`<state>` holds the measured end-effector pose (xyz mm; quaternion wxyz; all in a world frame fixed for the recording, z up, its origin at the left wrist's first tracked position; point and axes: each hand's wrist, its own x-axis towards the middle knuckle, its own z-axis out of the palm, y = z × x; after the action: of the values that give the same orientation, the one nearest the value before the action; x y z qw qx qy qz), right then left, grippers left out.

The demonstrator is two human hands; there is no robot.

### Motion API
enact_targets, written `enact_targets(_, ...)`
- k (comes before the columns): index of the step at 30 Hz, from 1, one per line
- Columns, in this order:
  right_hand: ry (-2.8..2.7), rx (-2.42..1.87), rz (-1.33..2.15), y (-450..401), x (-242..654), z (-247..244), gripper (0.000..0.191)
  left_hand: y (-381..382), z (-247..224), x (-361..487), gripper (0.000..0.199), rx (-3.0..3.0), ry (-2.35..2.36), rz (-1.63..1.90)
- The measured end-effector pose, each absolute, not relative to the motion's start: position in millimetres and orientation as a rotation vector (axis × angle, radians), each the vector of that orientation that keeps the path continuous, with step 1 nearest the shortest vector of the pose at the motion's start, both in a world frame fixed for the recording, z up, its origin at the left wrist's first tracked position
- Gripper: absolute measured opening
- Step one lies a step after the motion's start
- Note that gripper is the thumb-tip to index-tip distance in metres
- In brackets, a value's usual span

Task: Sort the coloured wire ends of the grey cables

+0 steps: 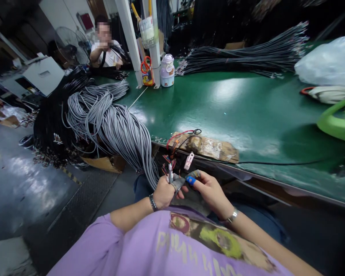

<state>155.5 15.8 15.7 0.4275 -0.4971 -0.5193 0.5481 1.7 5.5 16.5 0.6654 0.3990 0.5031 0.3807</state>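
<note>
My left hand is closed around a grey cable, whose end stands up above the thumb. Thin coloured wires fan out near that end. Grey wrapping covers some of the left fingers. My right hand is pinched close beside the left one, with blue tape on its thumb and grey wrapping on a finger. What lies between the right fingertips is too small to make out. A thick bundle of grey cables hangs over the table's edge just left of my hands.
A taped cardboard piece with red and black leads lies at the green table's front edge. Black cables lie at the back. A cup, plastic bag and green basket stand about. A co-worker sits far left.
</note>
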Motion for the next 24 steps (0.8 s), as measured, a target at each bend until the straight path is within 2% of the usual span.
enact_targets(6, -1.283, -1.146, 1.633, 17, 153, 11, 0.037, 3, 18, -2, 0.047, 1.071, 1.032, 0.616)
enact_targets(16, -1.327, -1.250, 1.460, 14, 155, 16, 0.045, 5, 12, 1, 0.043, 0.835, 1.119, 0.937)
enact_targets(24, -1.302, -1.259, 1.542, 16, 157, 21, 0.044, 2, 13, 0, 0.044, 0.847, 1.115, 0.906)
